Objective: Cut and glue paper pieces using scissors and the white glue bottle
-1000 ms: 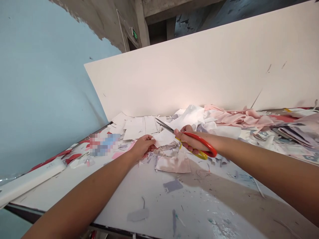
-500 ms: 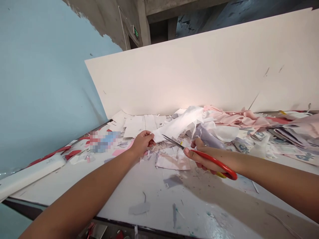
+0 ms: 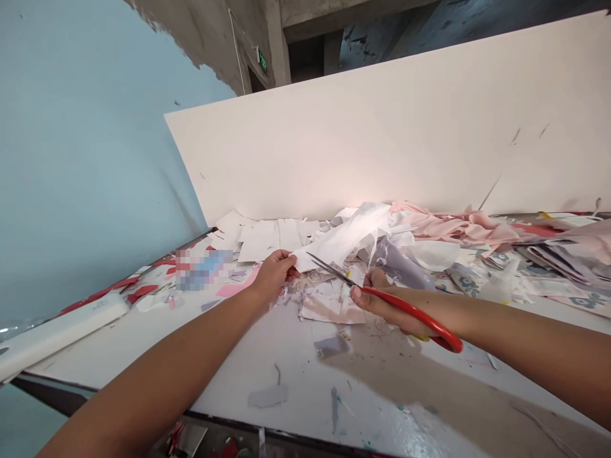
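My left hand [image 3: 278, 273] pinches the near left end of a white fabric piece [image 3: 341, 238], which stretches back and to the right over the scrap heap. In my right hand [image 3: 377, 299] is a pair of scissors [image 3: 410, 312] with red handles; a bit of yellow shows under the hand. Their dark blades point left at the near edge of the white fabric, close to my left fingers. Whether the blade tips touch the cloth I cannot tell. Below the blades lie pale fabric scraps [image 3: 329, 308] and loose threads.
Pink cloth [image 3: 458, 222] and floral-print scraps [image 3: 463, 280] pile up on the right. White paper-like pieces [image 3: 260, 238] lie at the back left. A long white object [image 3: 71, 327] rests along the left edge. Behind the table [image 3: 286, 388] stands a tall white board [image 3: 382, 146].
The right hand has turned a little and the scissor handles sit slightly lower and farther right; the blades look closer together. My left hand keeps its hold on the fabric.
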A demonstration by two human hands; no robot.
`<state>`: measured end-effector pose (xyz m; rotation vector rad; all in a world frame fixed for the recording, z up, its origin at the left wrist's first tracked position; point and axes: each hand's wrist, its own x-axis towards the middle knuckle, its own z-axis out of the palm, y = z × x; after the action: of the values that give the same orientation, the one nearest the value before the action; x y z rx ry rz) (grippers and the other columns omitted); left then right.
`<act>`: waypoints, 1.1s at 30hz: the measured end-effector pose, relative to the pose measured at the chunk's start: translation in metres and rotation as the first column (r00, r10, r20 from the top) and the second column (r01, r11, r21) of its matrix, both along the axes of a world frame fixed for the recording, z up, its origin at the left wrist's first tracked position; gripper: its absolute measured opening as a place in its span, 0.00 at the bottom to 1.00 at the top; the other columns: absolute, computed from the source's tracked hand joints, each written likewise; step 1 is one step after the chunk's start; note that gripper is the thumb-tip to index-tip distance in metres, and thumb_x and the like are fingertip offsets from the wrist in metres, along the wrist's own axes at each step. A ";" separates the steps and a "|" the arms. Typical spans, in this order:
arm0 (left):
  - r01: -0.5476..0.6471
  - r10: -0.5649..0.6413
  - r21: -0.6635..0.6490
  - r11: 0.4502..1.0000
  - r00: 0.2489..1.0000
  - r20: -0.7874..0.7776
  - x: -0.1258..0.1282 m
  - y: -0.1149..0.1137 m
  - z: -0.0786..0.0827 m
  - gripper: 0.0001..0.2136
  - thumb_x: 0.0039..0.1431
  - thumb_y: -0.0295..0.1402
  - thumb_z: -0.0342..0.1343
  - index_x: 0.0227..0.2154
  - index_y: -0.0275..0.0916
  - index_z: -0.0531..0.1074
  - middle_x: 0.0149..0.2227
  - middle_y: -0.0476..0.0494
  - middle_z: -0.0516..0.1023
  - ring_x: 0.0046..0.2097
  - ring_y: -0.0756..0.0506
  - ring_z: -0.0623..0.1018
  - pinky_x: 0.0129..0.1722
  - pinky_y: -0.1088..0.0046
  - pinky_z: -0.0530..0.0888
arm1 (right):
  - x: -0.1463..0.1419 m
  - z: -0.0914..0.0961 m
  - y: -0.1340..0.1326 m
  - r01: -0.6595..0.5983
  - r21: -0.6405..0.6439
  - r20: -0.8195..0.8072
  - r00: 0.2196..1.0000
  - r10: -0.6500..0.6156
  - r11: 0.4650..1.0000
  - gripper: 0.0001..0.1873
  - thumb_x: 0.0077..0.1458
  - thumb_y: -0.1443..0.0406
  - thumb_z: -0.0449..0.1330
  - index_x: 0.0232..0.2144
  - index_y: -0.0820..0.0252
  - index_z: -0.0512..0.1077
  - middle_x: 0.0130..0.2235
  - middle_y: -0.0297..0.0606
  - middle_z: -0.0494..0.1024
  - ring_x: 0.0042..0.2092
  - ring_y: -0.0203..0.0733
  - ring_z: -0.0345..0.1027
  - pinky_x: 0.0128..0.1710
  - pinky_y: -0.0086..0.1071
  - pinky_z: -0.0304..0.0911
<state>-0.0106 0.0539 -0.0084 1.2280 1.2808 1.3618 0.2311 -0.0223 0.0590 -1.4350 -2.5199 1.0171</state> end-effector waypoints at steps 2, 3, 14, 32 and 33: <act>-0.006 0.006 0.010 1.000 1.000 0.019 0.004 -0.004 0.003 0.07 0.46 0.35 0.53 0.25 0.39 0.62 0.16 0.51 0.67 0.19 0.54 0.67 0.19 0.81 0.61 | -0.001 0.004 -0.001 0.055 -0.094 0.064 0.997 -0.049 0.994 0.30 0.46 0.38 0.33 0.25 0.57 0.51 0.23 0.30 0.59 0.17 0.32 0.53 0.25 0.35 0.56; -0.009 0.009 0.016 1.000 1.000 0.029 0.006 -0.007 0.004 0.07 0.47 0.35 0.53 0.25 0.39 0.62 0.16 0.51 0.67 0.19 0.54 0.67 0.19 0.81 0.61 | -0.002 0.005 -0.002 0.097 -0.128 0.085 0.993 -0.087 0.987 0.31 0.44 0.37 0.33 0.26 0.57 0.52 0.22 0.30 0.60 0.17 0.33 0.55 0.23 0.34 0.56; -0.054 0.049 0.071 0.996 0.996 0.072 0.016 -0.012 0.002 0.07 0.47 0.36 0.53 0.26 0.39 0.63 0.16 0.53 0.64 0.21 0.54 0.67 0.21 0.79 0.62 | -0.024 0.007 0.017 0.218 -0.347 -0.052 0.967 -0.251 0.912 0.37 0.39 0.34 0.37 0.32 0.60 0.55 0.16 0.31 0.63 0.15 0.36 0.60 0.16 0.30 0.57; -0.073 0.067 0.071 0.995 0.994 0.085 0.017 -0.014 0.004 0.07 0.47 0.35 0.53 0.27 0.39 0.62 0.15 0.55 0.63 0.18 0.55 0.63 0.20 0.80 0.61 | -0.041 -0.001 0.039 0.194 -0.472 -0.101 0.957 -0.271 0.860 0.38 0.39 0.34 0.34 0.24 0.60 0.60 0.16 0.32 0.63 0.16 0.37 0.62 0.12 0.28 0.55; -0.072 0.066 0.071 0.995 0.994 0.085 0.016 -0.014 0.003 0.07 0.47 0.35 0.53 0.27 0.39 0.62 0.15 0.55 0.63 0.18 0.55 0.63 0.20 0.80 0.61 | -0.041 -0.002 0.039 0.185 -0.439 -0.118 0.958 -0.261 0.879 0.37 0.39 0.34 0.34 0.24 0.60 0.60 0.16 0.32 0.63 0.16 0.37 0.62 0.12 0.29 0.55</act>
<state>0.0058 0.0401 -0.0049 1.1741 1.2352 1.5057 0.1903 0.0165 0.0569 -1.6036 -2.0273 1.6346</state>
